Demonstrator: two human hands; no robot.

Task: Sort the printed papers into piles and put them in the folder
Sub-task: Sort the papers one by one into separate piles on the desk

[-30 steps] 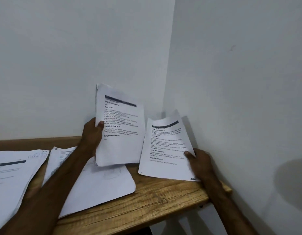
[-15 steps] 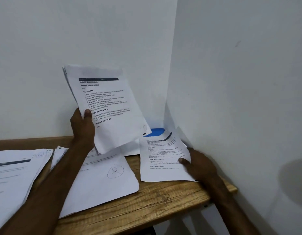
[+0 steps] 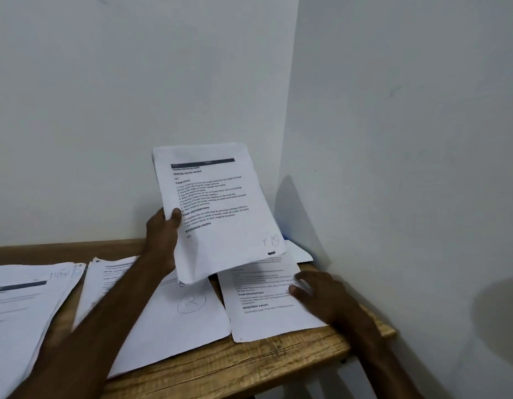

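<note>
A person stands at a wooden table point(image 3: 249, 367) pushed into the corner of two white walls, seen from a camera on their head. The left hand point(image 3: 163, 234) holds a thin sheaf of printed pages point(image 3: 218, 211) up off the table, thumb on the front and fingers behind, gripping its left edge. The sheaf is nearly upright, long side running up and down, tilted slightly so its top leans left; its lower edge hangs just above the papers below.

The right hand point(image 3: 318, 292) lies flat, fingers spread, pressing on a single printed sheet point(image 3: 267, 306) that rests on the right end of the table, long side running away from the person. It is not gripping anything. The two hands are apart, the raised sheaf between and above them.

Directly below the sheaf lies a middle pile point(image 3: 174, 321) whose top page carries a handwritten circled number. A third pile point(image 3: 22, 300) lies at the far left, partly out of view. A sliver of blue, probably the folder point(image 3: 284, 237), shows in the corner behind the sheaf, nearer the right hand.

The sorting looks unfinished; the sheaf probably has to go down to one of the piles.
</note>
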